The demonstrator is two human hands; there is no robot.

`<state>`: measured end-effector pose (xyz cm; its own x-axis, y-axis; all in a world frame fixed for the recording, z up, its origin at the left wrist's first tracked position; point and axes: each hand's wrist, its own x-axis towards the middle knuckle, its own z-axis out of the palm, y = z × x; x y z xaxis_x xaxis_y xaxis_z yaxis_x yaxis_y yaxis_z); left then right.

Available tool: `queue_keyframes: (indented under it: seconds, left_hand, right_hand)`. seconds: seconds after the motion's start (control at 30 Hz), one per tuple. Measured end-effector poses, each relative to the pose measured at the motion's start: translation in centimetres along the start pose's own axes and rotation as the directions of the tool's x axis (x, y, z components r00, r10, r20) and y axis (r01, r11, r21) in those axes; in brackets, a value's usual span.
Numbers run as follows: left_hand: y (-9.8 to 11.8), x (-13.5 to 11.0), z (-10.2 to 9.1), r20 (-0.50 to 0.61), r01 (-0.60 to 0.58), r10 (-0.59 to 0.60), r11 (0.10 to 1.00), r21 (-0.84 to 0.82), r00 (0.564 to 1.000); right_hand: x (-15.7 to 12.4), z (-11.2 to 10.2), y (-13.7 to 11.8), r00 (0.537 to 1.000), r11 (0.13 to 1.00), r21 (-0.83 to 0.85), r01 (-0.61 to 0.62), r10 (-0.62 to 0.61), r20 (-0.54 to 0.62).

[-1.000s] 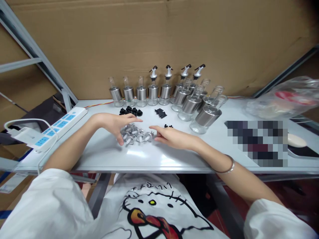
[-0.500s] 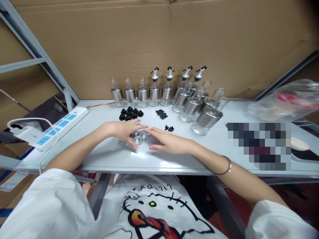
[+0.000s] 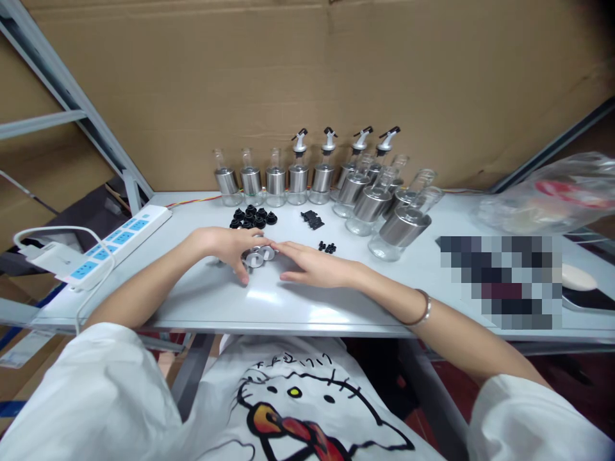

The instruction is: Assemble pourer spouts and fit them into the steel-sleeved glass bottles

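Several small silvery-white parts (image 3: 256,257) lie in a cluster on the table, partly covered by my hands. My left hand (image 3: 235,248) arches over their left side, thumb and fingers apart. From the right, my right hand (image 3: 310,264) lies low with fingers stretched out, its fingertips at the cluster's right edge and near the left fingers. Just behind the left hand sits a group of black stoppers (image 3: 250,217). Flat black pieces (image 3: 312,220) lie farther right, and tiny black parts (image 3: 327,247) are beyond the right hand.
Glass bottles with steel sleeves (image 3: 276,179) stand along the back, some topped with pourer spouts (image 3: 328,137). More bottles (image 3: 401,227) stand at the right. A power strip (image 3: 120,246) lies at left; a plastic bag (image 3: 552,198) sits at far right.
Both hands have shifted a little to the left, and the silvery-white cluster has slid left with them. The bottles and black parts stay where they were.
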<state>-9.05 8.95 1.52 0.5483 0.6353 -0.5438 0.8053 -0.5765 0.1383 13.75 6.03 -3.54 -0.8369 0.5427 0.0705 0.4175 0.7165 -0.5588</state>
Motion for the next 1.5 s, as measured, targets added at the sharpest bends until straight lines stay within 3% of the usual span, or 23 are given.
queue_keyframes:
  seconds: [0.17,0.33,0.57,0.73,0.87,1.0,1.07,1.13,1.17,1.23,1.3,1.37,1.43,1.5]
  left_hand:
    - [-1.1,-1.7,-1.3,0.032,-0.075,0.075,0.997,0.003,0.997]
    - [-1.5,-1.8,-1.4,0.03,0.017,-0.017,1.0,-0.002,0.999]
    - [-0.7,-1.2,-1.1,-0.037,0.064,-0.064,0.998,-0.002,0.997]
    - [-1.2,-2.7,-1.9,-0.069,0.044,-0.042,0.999,0.024,0.997]
    - [-2.0,-3.4,-2.3,-0.171,0.132,-0.121,0.989,0.058,0.978]
    - [-2.2,-3.1,-2.2,-0.117,0.119,-0.117,0.993,0.014,0.986]
    - [-2.0,-3.0,-2.3,-0.098,0.091,-0.091,0.996,-0.006,0.991]
    - [-1.7,-3.3,-2.5,-0.11,0.103,-0.103,0.995,-0.007,0.989]
    - [-1.5,-3.6,-2.6,-0.123,0.115,-0.115,0.993,-0.004,0.986]
    - [-1.3,-4.1,-2.9,-0.158,0.122,-0.12,0.993,-0.002,0.98]
    - [-1.2,-4.4,-3.0,-0.187,0.105,-0.104,0.994,-0.004,0.977]
    - [-1.1,-4.6,-3.1,-0.186,0.103,-0.104,0.995,-0.014,0.977]
    - [-1.0,-4.5,-3.1,-0.165,0.119,-0.121,0.993,-0.023,0.979]
    - [-0.9,-4.2,-3.1,-0.149,0.13,-0.132,0.991,-0.023,0.98]
  right_hand:
    - [-1.0,-0.5,-0.1,1.0,0.999,0.035,-0.017,0.017,-0.005]
    - [-0.9,-0.4,-0.3,0.999,0.999,-0.034,0.04,-0.039,0.019]
    - [-0.8,0.2,0.3,0.995,0.987,-0.128,0.097,-0.099,-0.013]
    - [-0.9,-0.1,0.1,0.999,0.994,-0.103,0.032,-0.036,-0.038]
    - [-1.1,-0.5,0.0,0.998,0.995,-0.1,0.002,-0.009,-0.067]
    - [-1.3,-0.5,0.1,0.995,0.995,-0.096,0.023,-0.032,-0.092]
    - [-1.1,-0.2,0.2,0.987,0.993,-0.117,0.029,-0.047,-0.157]
    - [-0.5,-0.3,0.7,0.94,0.991,-0.131,0.005,-0.049,-0.337]
    - [0.1,-0.7,1.0,0.889,0.992,-0.124,-0.019,-0.04,-0.456]
    - [1.8,-2.2,2.0,0.749,0.994,-0.09,-0.064,-0.012,-0.663]
    - [3.9,-4.7,3.3,0.616,0.988,-0.07,-0.138,0.03,-0.787]
    - [6.2,-7.8,4.8,0.52,0.968,-0.1,-0.23,0.035,-0.853]
    - [8.3,-10.4,6.4,0.466,0.941,-0.127,-0.313,0.036,-0.884]
    - [9.9,-12.1,7.9,0.471,0.912,-0.152,-0.38,0.049,-0.881]
